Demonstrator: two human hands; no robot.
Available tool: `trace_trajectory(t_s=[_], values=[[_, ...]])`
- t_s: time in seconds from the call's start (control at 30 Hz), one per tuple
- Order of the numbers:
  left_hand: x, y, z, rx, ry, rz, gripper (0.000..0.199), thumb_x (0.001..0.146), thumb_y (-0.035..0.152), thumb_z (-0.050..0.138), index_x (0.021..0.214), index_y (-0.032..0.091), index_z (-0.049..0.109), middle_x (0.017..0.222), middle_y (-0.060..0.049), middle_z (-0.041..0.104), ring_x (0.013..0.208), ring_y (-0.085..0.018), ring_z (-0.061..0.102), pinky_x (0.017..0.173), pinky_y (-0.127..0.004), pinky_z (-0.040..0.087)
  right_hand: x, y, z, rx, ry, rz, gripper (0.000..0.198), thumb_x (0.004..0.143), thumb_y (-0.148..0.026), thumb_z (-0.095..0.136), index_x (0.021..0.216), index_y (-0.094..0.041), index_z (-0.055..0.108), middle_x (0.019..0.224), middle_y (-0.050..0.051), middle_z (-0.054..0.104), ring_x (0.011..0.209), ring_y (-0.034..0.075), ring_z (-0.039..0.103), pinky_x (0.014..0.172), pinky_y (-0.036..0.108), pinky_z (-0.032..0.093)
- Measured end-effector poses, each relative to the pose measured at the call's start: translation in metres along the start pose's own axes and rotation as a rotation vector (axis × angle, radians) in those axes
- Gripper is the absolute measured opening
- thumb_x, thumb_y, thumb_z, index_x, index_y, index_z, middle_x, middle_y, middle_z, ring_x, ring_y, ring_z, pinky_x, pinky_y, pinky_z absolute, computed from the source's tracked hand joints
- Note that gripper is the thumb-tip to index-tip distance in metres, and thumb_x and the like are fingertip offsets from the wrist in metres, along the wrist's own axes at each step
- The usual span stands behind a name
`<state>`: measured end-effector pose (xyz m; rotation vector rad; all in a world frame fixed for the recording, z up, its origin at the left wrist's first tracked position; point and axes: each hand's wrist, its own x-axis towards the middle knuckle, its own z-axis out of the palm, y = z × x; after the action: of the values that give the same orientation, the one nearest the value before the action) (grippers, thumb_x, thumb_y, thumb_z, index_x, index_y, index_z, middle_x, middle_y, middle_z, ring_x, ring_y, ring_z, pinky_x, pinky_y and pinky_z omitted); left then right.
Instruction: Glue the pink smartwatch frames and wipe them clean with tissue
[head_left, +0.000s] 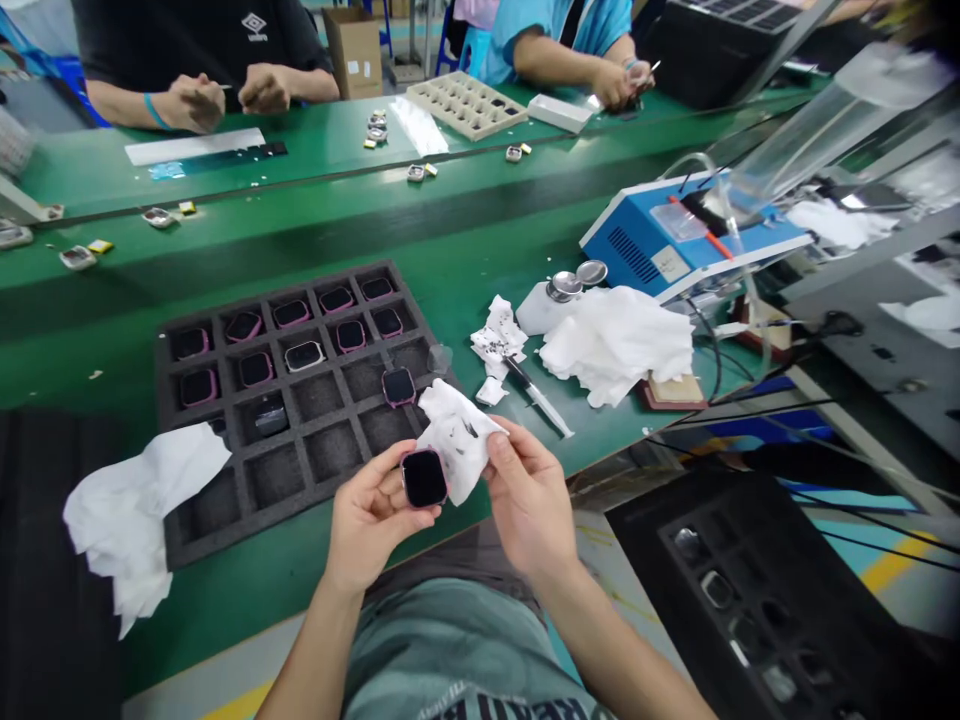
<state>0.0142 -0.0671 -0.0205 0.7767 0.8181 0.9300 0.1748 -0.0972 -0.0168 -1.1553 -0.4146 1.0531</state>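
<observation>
Item: strapless square watch (424,478), glossy black face, pink rim, my left hand's (375,525) grip closed about its edges, over the bench's (285,560) near edge; smudged white cloth (459,462), pinched in my right hand (531,500); apparently wiping; next stroke calls for a clean fold

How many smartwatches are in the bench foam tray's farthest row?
5 smartwatches, one each in the leftmost, second, middle, fourth and rightmost compartments of that row; none looks hidden.

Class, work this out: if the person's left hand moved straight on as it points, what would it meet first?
Likely the white, dark-smudged wipe in the right hand, beside the square black-screened watch held by the left hand; whether watch and wipe touch is unclear.
</observation>
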Motion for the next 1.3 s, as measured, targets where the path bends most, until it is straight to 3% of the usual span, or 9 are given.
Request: trace_trajectory(t_s=[0.17, 0.37, 0.6, 0.77, 1.03, 1.3], values=[[-0.001, -0.002, 0.001, 0.103, 0.009, 0.02, 0.066, 0.059, 0.015, 0.096, 0.122, 0.023, 0.076, 0.123, -0.011, 0.078, 0.1, -0.028, 0.079, 0.082, -0.031, 0.067, -0.008, 0.004, 0.002, -0.3, 0.034, -0.204, 0.024, 0.093, -0.04, 0.068, 0.097, -0.017, 0.075, 0.073, 0.002, 0.072, 0.062, 0.013, 0.063, 0.055, 0.023, 0.051], [0.0, -0.004, 0.004, 0.178, -0.056, 0.081, 0.064, 0.065, 0.013, 0.093, 0.125, 0.025, 0.076, 0.12, -0.01, 0.079, 0.1, -0.026, 0.079, 0.087, -0.031, 0.066, -0.016, 0.006, -0.002, -0.559, -0.089, -0.427, 0.017, 0.099, -0.027, 0.059, 0.099, -0.019, 0.074, 0.08, 0.003, 0.077, 0.066, 0.014, 0.07, 0.061, 0.024, 0.056], [-0.002, -0.004, 0.003, 0.219, -0.026, 0.052, 0.065, 0.064, 0.012, 0.093, 0.126, 0.022, 0.075, 0.119, -0.011, 0.079, 0.095, -0.027, 0.08, 0.085, -0.033, 0.067, -0.016, 0.015, -0.005, -0.726, -0.114, -0.675, 0.016, 0.098, -0.018, 0.055, 0.1, -0.023, 0.07, 0.092, 0.005, 0.08, 0.079, 0.019, 0.077, 0.07, 0.029, 0.062], [-0.001, -0.006, 0.002, 0.112, -0.054, 0.05, 0.066, 0.06, 0.007, 0.093, 0.123, 0.024, 0.077, 0.116, -0.011, 0.08, 0.079, -0.021, 0.079, 0.068, -0.024, 0.066, -0.017, 0.022, -0.007, -0.703, -0.132, -0.708, 0.015, 0.097, -0.015, 0.055, 0.1, -0.023, 0.068, 0.096, 0.007, 0.08, 0.085, 0.021, 0.078, 0.074, 0.032, 0.063], [-0.003, -0.007, 0.001, 0.034, -0.057, -0.001, 0.069, 0.056, 0.003, 0.093, 0.12, 0.025, 0.078, 0.106, -0.007, 0.083, 0.061, -0.011, 0.07, 0.063, -0.022, 0.064, -0.021, 0.031, -0.013, -0.692, -0.154, -0.739, 0.017, 0.097, -0.012, 0.056, 0.103, -0.023, 0.067, 0.103, 0.007, 0.08, 0.094, 0.021, 0.078, 0.08, 0.033, 0.063], [-0.004, -0.014, 0.002, -0.062, -0.113, -0.055, 0.072, 0.059, 0.006, 0.093, 0.126, 0.024, 0.074, 0.11, -0.009, 0.082, 0.088, -0.02, 0.078, 0.077, -0.025, 0.063, -0.028, 0.036, -0.012, -0.627, -0.119, -0.65, 0.012, 0.099, -0.019, 0.057, 0.103, -0.022, 0.068, 0.106, 0.009, 0.079, 0.096, 0.022, 0.077, 0.082, 0.034, 0.062]])
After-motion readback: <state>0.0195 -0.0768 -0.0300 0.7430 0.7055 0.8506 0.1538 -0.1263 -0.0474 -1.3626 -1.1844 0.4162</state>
